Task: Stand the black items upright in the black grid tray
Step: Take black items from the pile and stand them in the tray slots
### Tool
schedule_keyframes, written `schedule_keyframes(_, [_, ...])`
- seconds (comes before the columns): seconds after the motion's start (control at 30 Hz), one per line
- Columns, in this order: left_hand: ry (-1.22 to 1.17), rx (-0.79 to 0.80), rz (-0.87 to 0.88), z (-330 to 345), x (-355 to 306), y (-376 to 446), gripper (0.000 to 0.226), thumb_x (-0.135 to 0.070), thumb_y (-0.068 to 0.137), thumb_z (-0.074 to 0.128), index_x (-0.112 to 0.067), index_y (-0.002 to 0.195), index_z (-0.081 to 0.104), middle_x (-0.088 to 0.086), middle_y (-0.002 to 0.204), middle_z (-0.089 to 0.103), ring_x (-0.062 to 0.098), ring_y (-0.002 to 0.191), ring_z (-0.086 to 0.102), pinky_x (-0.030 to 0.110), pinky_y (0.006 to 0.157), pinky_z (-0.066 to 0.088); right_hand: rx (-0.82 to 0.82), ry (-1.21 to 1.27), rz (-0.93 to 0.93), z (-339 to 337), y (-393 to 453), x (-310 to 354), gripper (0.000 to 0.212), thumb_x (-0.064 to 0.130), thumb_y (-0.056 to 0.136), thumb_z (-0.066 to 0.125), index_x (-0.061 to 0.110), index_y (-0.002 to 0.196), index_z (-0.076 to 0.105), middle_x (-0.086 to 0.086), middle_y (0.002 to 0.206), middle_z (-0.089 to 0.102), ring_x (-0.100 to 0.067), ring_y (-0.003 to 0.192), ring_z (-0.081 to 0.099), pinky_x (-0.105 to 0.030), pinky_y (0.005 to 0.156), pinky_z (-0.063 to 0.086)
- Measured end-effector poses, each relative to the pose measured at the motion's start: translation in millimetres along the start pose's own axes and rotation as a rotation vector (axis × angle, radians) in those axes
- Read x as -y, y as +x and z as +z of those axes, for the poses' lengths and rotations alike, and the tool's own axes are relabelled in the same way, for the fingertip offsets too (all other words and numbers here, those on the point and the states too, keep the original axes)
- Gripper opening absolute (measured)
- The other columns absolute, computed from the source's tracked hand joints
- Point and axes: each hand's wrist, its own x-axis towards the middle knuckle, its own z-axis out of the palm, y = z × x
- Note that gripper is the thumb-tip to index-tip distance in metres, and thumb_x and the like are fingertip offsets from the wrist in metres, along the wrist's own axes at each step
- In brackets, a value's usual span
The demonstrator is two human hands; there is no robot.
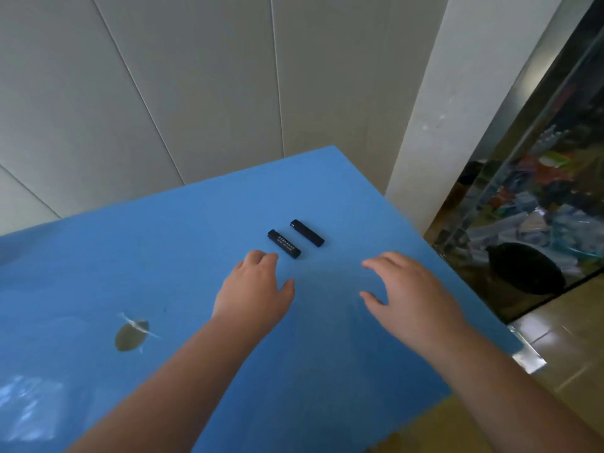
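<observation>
While two black items (295, 238) lie flat on blue foam (163, 240), left hand (255, 289) and right hand (408, 289) spread, empty.

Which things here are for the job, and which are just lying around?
For the job:
- black stick with white writing
- plain black stick
- left hand, right hand

Just there:
- hole in the blue mat
- glass case

No grid tray shows.

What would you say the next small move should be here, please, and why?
Probably ease the left hand forward to pinch the nearer black item: both hands are open and empty, its fingers are almost touching that item, and both items lie flat on the blue mat. No grid tray is visible.
</observation>
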Motion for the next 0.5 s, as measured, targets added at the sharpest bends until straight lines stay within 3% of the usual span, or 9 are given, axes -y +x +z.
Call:
schedule_keyframes(0.2, [0.011, -0.028, -0.179, 19.6, -27.2, 63.6, 0.044, -0.054, 0.092, 0.048, -0.014, 0.111, 0.049, 0.006, 0.117, 0.047, 0.027, 0.094, 0.052, 0.033, 0.072, 0.04, 0.049, 0.039, -0.102, 7.3, 54.8, -23.0, 0.046, 0.038, 0.091, 0.064, 0.024, 0.135, 0.056, 0.006, 0.128, 0.056, -0.02, 0.121, 0.053, -0.034, 0.099, 0.045])
schedule_keyframes(0.3, [0.078, -0.027, -0.242, 25.9, -32.8, 83.1, 0.05, -0.057, 0.092, 0.048, -0.013, 0.115, 0.044, 0.01, 0.116, 0.043, 0.031, 0.098, 0.054, 0.035, 0.075, 0.042, 0.06, 0.058, -0.149, 9.9, 68.7, -29.2, 0.046, 0.037, 0.091, 0.065, 0.024, 0.134, 0.058, 0.006, 0.126, 0.058, -0.02, 0.119, 0.054, -0.035, 0.098, 0.046])
schedule_keyframes(0.37, [0.101, -0.013, -0.272, 26.6, -35.8, 91.8, 0.043, -0.049, 0.095, 0.049, -0.011, 0.115, 0.043, 0.012, 0.116, 0.042, 0.032, 0.096, 0.052, 0.035, 0.075, 0.042, 0.059, 0.066, -0.175, 12.0, 76.3, -34.9, 0.045, 0.037, 0.09, 0.065, 0.024, 0.133, 0.058, 0.006, 0.126, 0.058, -0.02, 0.119, 0.054, -0.034, 0.097, 0.046])
schedule_keyframes(0.47, [0.084, -0.003, -0.296, 26.2, -38.5, 97.3, 0.011, -0.019, 0.095, 0.045, -0.012, 0.103, 0.046, 0.01, 0.11, 0.043, 0.027, 0.083, 0.047, 0.035, 0.065, 0.039, 0.07, 0.065, -0.193, 15.7, 84.8, -42.9, 0.045, 0.038, 0.091, 0.064, 0.025, 0.133, 0.058, 0.007, 0.126, 0.057, -0.019, 0.119, 0.054, -0.033, 0.096, 0.045])
schedule_keyframes(0.5, [0.072, -0.003, -0.297, 25.2, -38.5, 97.2, 0.01, -0.012, 0.092, 0.042, -0.013, 0.101, 0.047, 0.008, 0.105, 0.043, 0.027, 0.08, 0.046, 0.036, 0.062, 0.04, 0.073, 0.068, -0.2, 16.6, 86.9, -44.9, 0.045, 0.038, 0.091, 0.064, 0.025, 0.133, 0.058, 0.007, 0.126, 0.057, -0.018, 0.119, 0.054, -0.032, 0.096, 0.045])
